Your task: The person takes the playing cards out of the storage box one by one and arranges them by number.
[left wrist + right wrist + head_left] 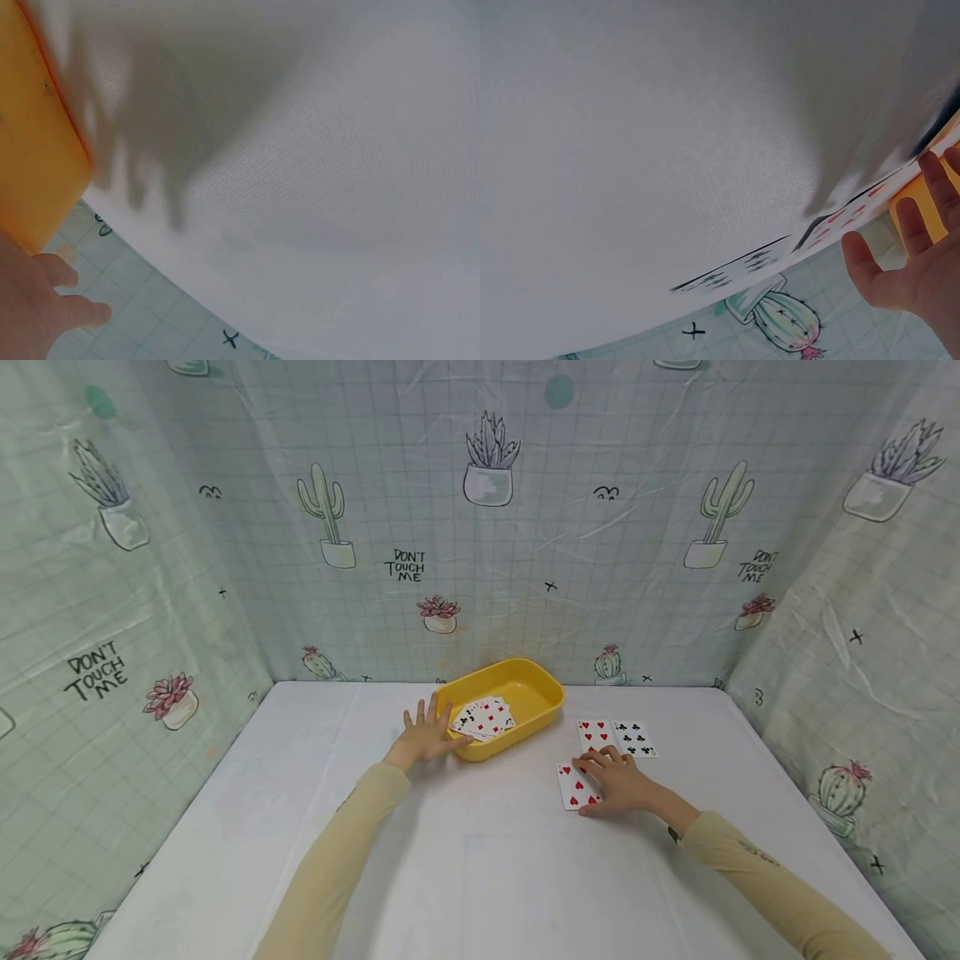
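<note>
A yellow tray [536, 722] stands at the back of the table with several face-up playing cards [486, 717] in its left part. My left hand [425, 739] is spread at the tray's left end, fingers near the rim and thumb by the front side. Farther right, my right hand [615, 783] spans a hearts card [576, 789], thumb at its near edge and a fingertip at its far edge. Just behind lie another hearts card [594, 732], partly covered by the fingers, and a six of clubs [635, 739] beside it. The left wrist view catches only part of the left hand [37, 307].
The white table [480, 877] is bounded at the back and both sides by a patterned cloth [551, 635] with cactus drawings. The tray sits close to the back edge. Both forearms, in beige sleeves [330, 852], reach in from the front.
</note>
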`<state>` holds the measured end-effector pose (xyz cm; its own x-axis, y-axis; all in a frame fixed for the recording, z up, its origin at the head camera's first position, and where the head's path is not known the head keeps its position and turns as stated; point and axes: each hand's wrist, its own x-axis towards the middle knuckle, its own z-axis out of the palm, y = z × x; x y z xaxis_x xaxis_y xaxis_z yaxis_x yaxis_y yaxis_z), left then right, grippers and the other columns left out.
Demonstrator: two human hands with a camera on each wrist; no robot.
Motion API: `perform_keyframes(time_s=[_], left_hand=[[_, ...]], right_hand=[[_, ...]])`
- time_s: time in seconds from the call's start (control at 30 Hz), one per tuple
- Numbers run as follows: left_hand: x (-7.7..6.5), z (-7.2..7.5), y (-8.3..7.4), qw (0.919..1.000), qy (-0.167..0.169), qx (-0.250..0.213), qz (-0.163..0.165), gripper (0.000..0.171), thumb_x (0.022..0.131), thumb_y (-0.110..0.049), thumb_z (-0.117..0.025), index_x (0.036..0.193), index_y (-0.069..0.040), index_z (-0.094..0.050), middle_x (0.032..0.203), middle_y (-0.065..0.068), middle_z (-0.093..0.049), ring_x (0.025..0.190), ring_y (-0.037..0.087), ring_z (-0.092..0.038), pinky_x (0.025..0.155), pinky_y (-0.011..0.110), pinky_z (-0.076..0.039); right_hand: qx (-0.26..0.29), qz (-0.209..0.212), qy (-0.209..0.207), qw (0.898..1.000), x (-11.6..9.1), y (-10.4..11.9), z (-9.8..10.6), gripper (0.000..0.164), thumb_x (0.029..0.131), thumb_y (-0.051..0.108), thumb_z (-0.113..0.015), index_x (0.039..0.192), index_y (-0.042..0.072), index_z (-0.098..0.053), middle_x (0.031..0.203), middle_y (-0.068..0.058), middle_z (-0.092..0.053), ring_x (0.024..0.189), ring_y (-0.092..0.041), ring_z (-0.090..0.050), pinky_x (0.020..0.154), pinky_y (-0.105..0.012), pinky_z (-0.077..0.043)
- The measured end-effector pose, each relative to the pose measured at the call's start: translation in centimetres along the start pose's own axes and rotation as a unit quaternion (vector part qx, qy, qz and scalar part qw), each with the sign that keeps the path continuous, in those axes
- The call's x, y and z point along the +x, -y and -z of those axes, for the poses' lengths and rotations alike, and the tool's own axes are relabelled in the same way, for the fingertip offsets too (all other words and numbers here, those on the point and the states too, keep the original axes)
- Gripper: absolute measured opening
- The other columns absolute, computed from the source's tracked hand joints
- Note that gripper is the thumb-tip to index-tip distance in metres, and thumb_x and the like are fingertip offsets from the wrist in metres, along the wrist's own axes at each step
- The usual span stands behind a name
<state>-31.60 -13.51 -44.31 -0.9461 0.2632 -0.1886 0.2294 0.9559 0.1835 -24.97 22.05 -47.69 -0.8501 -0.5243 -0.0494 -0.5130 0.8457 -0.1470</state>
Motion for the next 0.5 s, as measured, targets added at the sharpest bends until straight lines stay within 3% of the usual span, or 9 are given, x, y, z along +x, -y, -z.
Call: perform_keyframes(time_s=[0.5], left_hand=[[1.1,-0.8,0.9,0.9995,0.002,-0.03,-0.01,0.097,0.075,-0.078,-0.028,0.145,-0.016,0.001,0.148,0.014,0.021,0.135,0.043,0.011,0.101,0.065,0.008]], right_hand=[[0.003,-0.006,0.005,1.0,0.1,0.1,0.2,0.082,0.066,0.062,-0.064,0.133,0.02,-0.041,0.131,-0.004,-0.044,0.114,-0.028,-0.034,0.087,-0.058,-0.032]])
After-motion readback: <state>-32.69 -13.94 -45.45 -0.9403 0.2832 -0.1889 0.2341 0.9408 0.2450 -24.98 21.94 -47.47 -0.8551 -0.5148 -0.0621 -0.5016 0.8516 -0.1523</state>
